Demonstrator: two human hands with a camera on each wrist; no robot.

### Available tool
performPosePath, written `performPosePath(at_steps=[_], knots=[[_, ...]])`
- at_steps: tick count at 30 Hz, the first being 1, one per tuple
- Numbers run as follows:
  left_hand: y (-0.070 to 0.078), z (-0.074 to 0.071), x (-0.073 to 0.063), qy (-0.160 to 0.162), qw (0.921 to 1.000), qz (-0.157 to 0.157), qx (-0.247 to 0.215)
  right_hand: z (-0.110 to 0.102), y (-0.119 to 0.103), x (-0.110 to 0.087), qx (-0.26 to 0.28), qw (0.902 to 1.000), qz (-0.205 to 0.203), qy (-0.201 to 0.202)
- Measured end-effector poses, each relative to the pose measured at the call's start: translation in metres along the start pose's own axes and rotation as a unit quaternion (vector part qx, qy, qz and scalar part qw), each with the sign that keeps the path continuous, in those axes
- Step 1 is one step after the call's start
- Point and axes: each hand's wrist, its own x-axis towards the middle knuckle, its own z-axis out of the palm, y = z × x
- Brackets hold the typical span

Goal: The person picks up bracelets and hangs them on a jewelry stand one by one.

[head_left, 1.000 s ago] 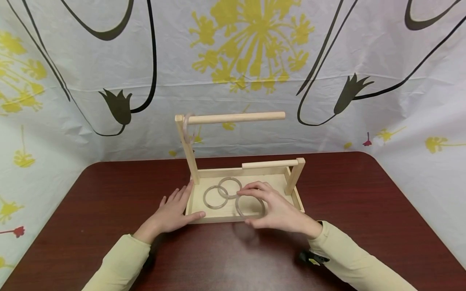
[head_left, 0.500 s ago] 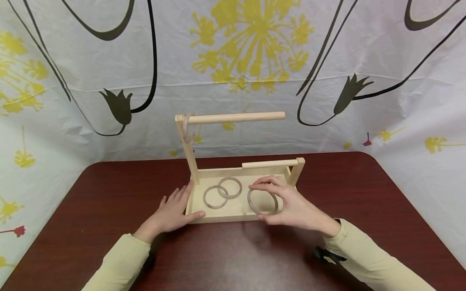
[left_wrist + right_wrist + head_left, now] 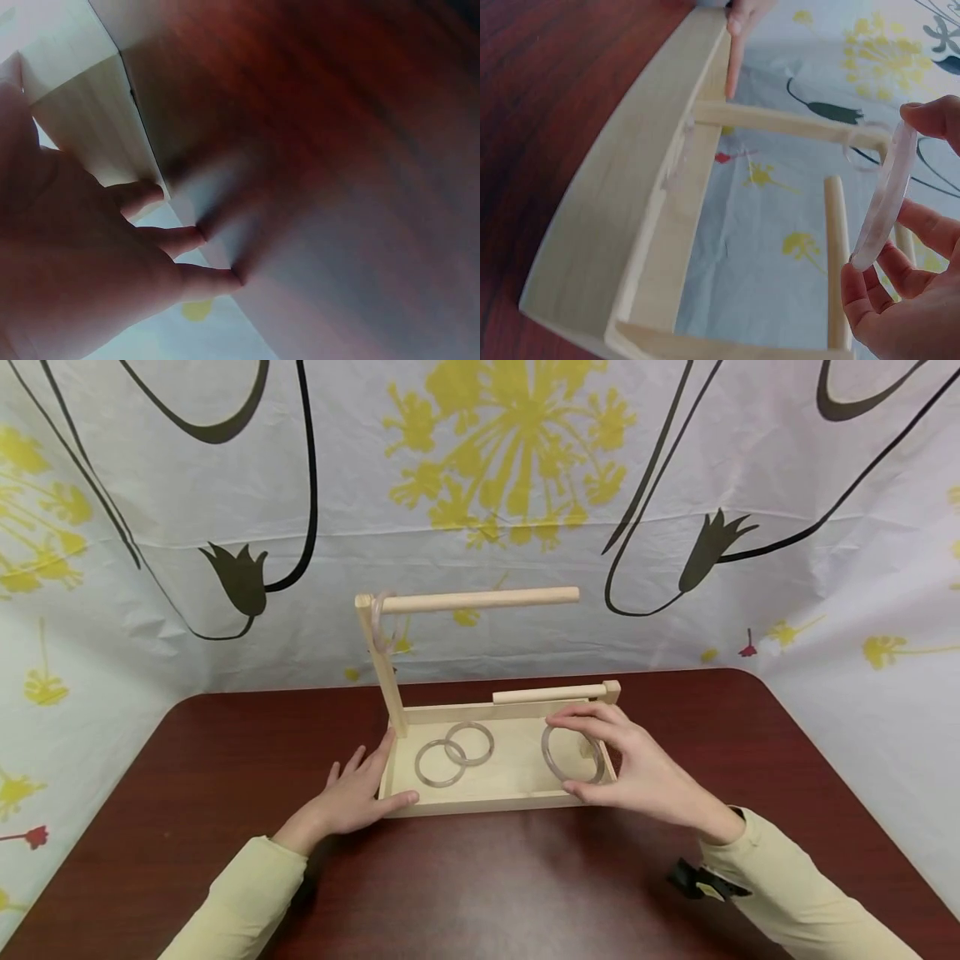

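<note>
My right hand (image 3: 637,772) pinches a translucent pale bangle (image 3: 886,199) between thumb and fingers, above the right end of a light wooden tray stand (image 3: 480,806). In the head view the held bangle overlaps the foot of the short post. Two more bangles lie in the tray, one bangle (image 3: 417,766) partly overlapping the other bangle (image 3: 492,746). Another bangle (image 3: 377,625) hangs at the post end of the tall bar (image 3: 480,600). My left hand (image 3: 347,799) rests at the tray's left end, fingers spread and thumb over the front wall.
The lower bar (image 3: 551,694) reaches leftward from the short right post (image 3: 612,690), its left tip free. The tall bar's right tip is free too. A dark red table (image 3: 247,760) carries the stand, and a flower-printed sheet (image 3: 495,560) hangs behind it.
My right hand has carried the bangle rightward across the tray and slightly up, to near the short post. The left hand stays on the tray's left end. The head view has shifted slightly.
</note>
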Motion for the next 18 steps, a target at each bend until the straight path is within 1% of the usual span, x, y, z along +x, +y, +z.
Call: performPosePath(at_steps=[8,14,18], knots=[[0.0,-0.001,-0.001,-0.005,1.0,-0.002,-0.008,-0.018,0.003,-0.001,0.006,0.9997,-0.006,0.023],[0.0,-0.001,-0.001,-0.005,0.9999,-0.001,-0.011,-0.023,0.002,-0.001,0.004,0.9993,-0.013,0.034],[0.001,-0.001,-0.001,-0.005,0.9999,-0.001,-0.01,-0.026,0.0,-0.001,0.01,0.9989,-0.002,0.046]])
